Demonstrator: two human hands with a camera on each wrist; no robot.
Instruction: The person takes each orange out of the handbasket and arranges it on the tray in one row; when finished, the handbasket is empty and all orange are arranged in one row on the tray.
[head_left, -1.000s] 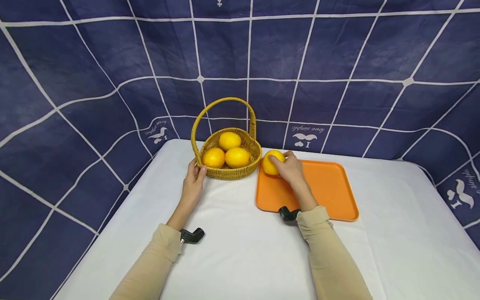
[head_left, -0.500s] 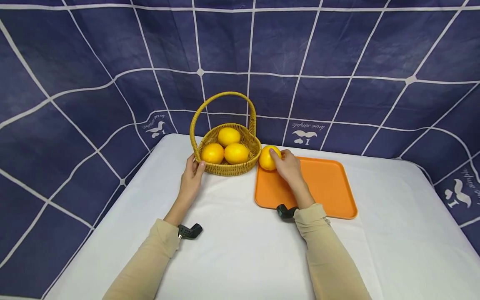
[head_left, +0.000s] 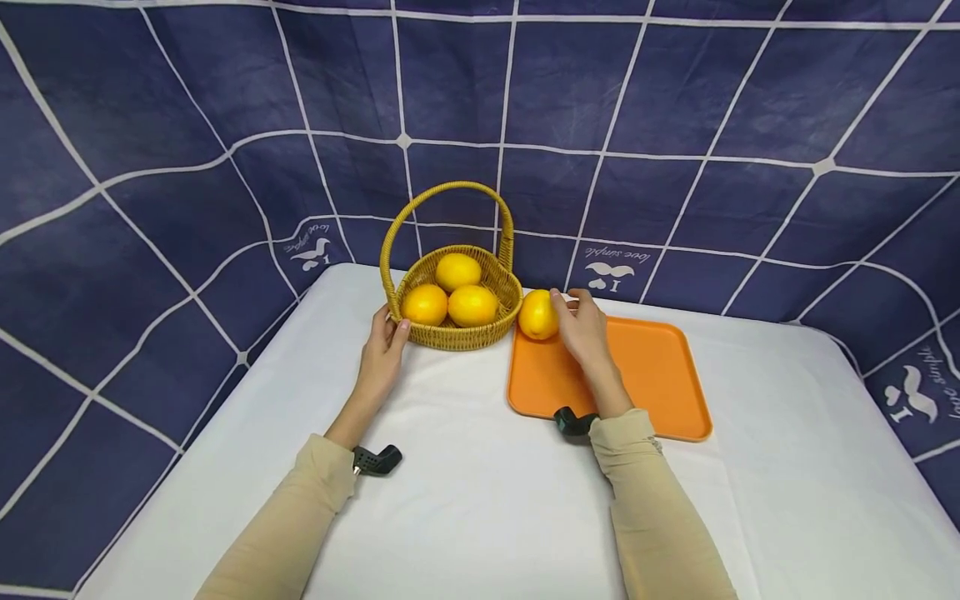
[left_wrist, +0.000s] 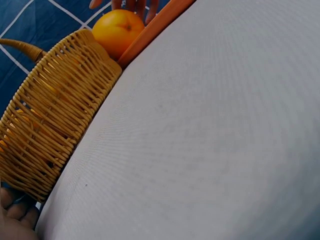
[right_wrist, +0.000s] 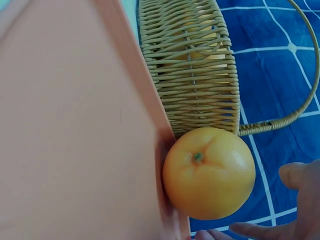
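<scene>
My left hand [head_left: 381, 358] grips the left end of a woven wicker basket [head_left: 461, 337], thumb on its near side. Several fingers of it show at the lower left corner of the left wrist view. Three oranges [head_left: 472, 307] lie in the basket. One more orange [right_wrist: 209, 172] rests at the far left corner of an orange tray [head_left: 652, 367], close beside the basket. Around that fruit my right hand [head_left: 585, 333] is spread, holding nothing; a gap shows between thumb and orange in the right wrist view.
A white cloth [head_left: 465, 483] covers the table under the basket and tray. Behind and to the left hangs a dark blue curtain [head_left: 555, 100] with white grid lines. The basket's tall arched handle [head_left: 450, 188] stands upright.
The orange at my right hand has shifted left toward the basket, onto the tray's corner. My right hand's fingers have then loosened from it. The left hand has kept its grip on the basket.
</scene>
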